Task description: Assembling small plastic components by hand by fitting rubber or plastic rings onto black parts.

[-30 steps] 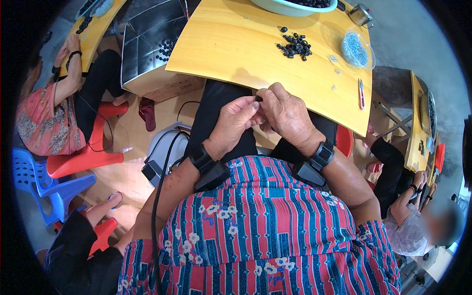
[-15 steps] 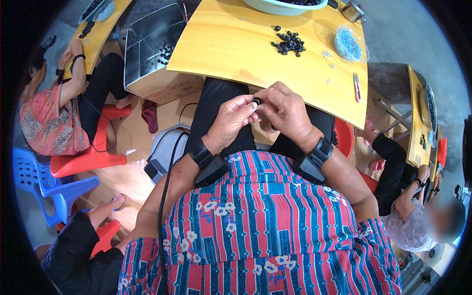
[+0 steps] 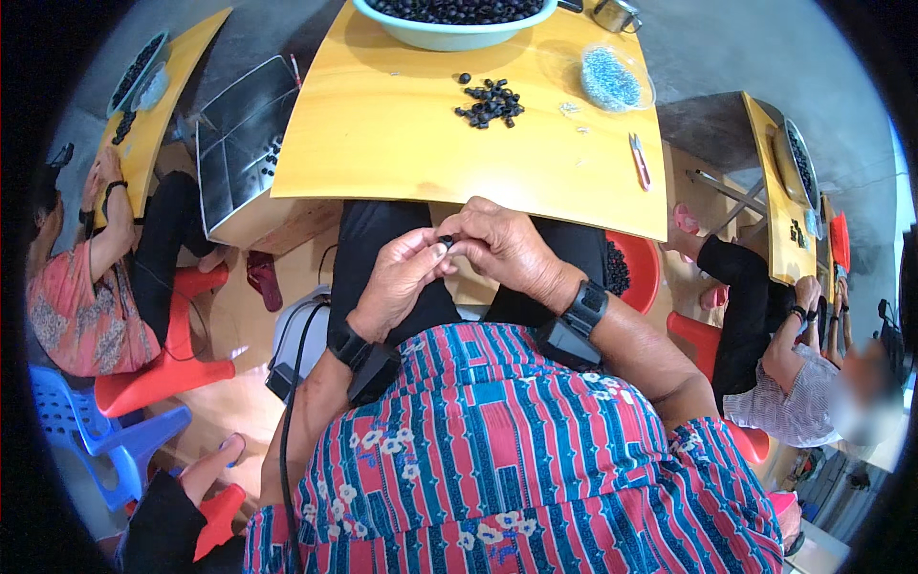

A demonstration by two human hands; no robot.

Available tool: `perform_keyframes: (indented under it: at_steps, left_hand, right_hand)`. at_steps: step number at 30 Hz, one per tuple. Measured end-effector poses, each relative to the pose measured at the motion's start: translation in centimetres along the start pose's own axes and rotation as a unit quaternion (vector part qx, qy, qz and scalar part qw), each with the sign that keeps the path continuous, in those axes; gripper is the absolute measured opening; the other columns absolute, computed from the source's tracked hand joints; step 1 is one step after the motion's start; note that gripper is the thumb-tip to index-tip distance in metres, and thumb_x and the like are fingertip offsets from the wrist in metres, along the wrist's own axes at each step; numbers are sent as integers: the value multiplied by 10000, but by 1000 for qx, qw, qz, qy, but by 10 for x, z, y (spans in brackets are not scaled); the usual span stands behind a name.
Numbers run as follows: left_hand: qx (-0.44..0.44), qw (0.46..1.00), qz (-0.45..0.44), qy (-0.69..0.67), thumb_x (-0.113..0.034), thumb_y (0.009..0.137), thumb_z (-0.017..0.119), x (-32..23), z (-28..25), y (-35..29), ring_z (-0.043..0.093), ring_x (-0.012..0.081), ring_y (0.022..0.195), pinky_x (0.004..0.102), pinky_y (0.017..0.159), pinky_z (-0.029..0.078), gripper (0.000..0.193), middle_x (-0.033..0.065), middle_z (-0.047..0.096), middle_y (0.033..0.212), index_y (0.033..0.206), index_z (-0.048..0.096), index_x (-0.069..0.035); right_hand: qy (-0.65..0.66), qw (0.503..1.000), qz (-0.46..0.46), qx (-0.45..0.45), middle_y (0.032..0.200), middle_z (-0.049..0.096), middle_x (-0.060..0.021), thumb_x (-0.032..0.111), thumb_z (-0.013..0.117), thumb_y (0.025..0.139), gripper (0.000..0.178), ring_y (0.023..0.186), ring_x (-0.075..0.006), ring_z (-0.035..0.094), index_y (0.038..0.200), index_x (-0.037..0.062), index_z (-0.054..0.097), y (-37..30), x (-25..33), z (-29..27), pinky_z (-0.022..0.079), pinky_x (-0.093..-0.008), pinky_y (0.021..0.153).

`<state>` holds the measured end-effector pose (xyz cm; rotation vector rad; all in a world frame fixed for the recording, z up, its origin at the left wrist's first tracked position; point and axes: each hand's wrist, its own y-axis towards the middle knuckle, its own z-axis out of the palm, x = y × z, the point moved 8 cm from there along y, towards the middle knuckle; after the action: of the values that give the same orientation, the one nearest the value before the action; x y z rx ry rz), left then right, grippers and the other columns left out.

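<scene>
On the yellow table (image 3: 382, 158), loose black parts (image 3: 491, 103) are grouped mid-table, apparently for reach; off its near edge, one black piece (image 3: 446, 240) is pinched between left hand (image 3: 394, 279) and right hand (image 3: 509, 251), seemingly for steadiness.

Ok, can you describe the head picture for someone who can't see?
Two hands pinch a small black piece at a yellow table holding loose black pieces, a pale-blue basin and red snips. Other people sit on both sides.
</scene>
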<state>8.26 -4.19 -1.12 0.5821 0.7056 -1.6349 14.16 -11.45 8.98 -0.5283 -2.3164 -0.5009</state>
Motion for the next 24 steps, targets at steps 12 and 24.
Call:
perform_keyframes:
  at_steps: [12, 24]
  left_hand:
    - [-12, 1000, -8, -19, -82, 930, 505, 1, -3, -1, 551, 105, 780, 317, 838, 504, 182, 25, 542, 830, 1092, 536, -6]
    - [-16, 999, -27, -24, -77, 928, 508, 1, -1, -1, 550, 111, 779, 319, 835, 504, 170, 31, 545, 826, 1079, 539, -5]
  right_hand:
    - [-151, 956, 139, -212, 777, 605, -128, 66, 660, 745, 74, 723, -280, 601, 814, 42, 651, -41, -48, -95, 491, -343, 659]
    - [-222, 910, 220, -271, 779, 631, -148, 149, 642, 763, 138, 698, -285, 609, 818, 33, 691, -55, -93, -146, 483, -351, 655]
